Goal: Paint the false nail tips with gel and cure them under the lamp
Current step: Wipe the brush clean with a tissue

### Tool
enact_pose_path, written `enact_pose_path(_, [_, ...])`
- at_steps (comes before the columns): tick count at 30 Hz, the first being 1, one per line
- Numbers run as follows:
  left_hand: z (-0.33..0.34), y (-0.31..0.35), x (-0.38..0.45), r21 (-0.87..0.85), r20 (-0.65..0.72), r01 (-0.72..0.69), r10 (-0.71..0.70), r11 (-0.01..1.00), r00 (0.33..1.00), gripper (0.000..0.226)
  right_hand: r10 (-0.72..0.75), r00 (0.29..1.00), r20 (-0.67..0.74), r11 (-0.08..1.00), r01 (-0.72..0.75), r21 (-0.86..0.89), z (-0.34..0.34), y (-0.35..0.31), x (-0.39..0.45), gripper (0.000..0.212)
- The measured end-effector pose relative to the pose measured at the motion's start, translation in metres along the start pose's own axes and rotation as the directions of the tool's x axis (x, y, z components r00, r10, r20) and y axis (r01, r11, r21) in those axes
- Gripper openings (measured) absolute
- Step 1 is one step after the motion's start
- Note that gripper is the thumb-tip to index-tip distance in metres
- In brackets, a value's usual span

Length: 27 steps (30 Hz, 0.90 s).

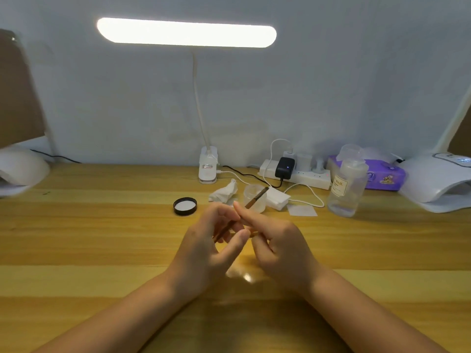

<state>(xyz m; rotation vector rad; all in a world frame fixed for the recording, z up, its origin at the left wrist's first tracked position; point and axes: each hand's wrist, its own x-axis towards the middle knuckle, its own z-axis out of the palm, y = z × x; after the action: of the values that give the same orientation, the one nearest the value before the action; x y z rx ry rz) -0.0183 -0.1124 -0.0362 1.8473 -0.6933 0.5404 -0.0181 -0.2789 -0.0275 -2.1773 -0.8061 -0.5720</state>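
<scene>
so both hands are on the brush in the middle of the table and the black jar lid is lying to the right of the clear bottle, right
Not quite. In the head view the black jar lid lies well to the left of the clear bottle, not to its right. The rest holds: the left hand and right hand both hold the brush mid-table.

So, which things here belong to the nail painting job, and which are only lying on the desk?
For the job:
- brush, held by the right hand
- left hand
- curing lamp
- black lid

Lying about:
- tissue pack
- power strip
- desk lamp
- crumpled tissue
</scene>
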Motion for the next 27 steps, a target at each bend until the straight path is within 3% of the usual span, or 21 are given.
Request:
enact_pose_path(3, [-0.003, 0.003, 0.003, -0.115, -0.082, 0.01, -0.019, 0.993, 0.996, 0.016, 0.014, 1.0, 0.01, 0.998, -0.015, 0.061, 0.001, -0.003, 0.004, 0.06])
enact_pose_path(6, [-0.009, 0.003, 0.005, -0.207, -0.113, -0.022, -0.002, 0.978, 0.994, 0.02, 0.041, 0.999, 0.009, 0.987, -0.042, 0.154, 0.001, -0.007, 0.009, 0.061])
enact_pose_path(10, [-0.008, 0.001, 0.009, -0.152, -0.172, -0.047, 0.02, 0.987, 0.985, 0.015, 0.026, 0.997, 0.07, 0.987, -0.036, 0.155, 0.0, -0.007, 0.012, 0.061])
enact_pose_path(13, [-0.011, 0.0, 0.012, -0.21, -0.257, -0.005, -0.05, 0.978, 0.965, 0.003, 0.031, 0.997, -0.067, 0.99, -0.021, 0.141, -0.01, -0.001, 0.021, 0.057])
enact_pose_path(16, [-0.017, -0.003, 0.015, -0.289, -0.29, 0.058, -0.145, 0.956, 0.946, 0.02, 0.267, 0.933, -0.239, 0.963, -0.254, 0.088, -0.026, 0.022, 0.042, 0.043])
enact_pose_path(19, [-0.019, -0.007, 0.017, -0.346, -0.293, 0.11, -0.22, 0.932, 0.93, 0.029, 0.523, 0.837, -0.16, 0.846, -0.533, -0.025, -0.035, 0.053, 0.054, 0.055])
enact_pose_path(27, [-0.024, -0.017, 0.021, -0.412, -0.307, 0.184, -0.327, 0.892, 0.894, 0.039, 0.656, 0.754, 0.037, 0.753, -0.649, -0.108, -0.02, 0.089, 0.071, 0.097])
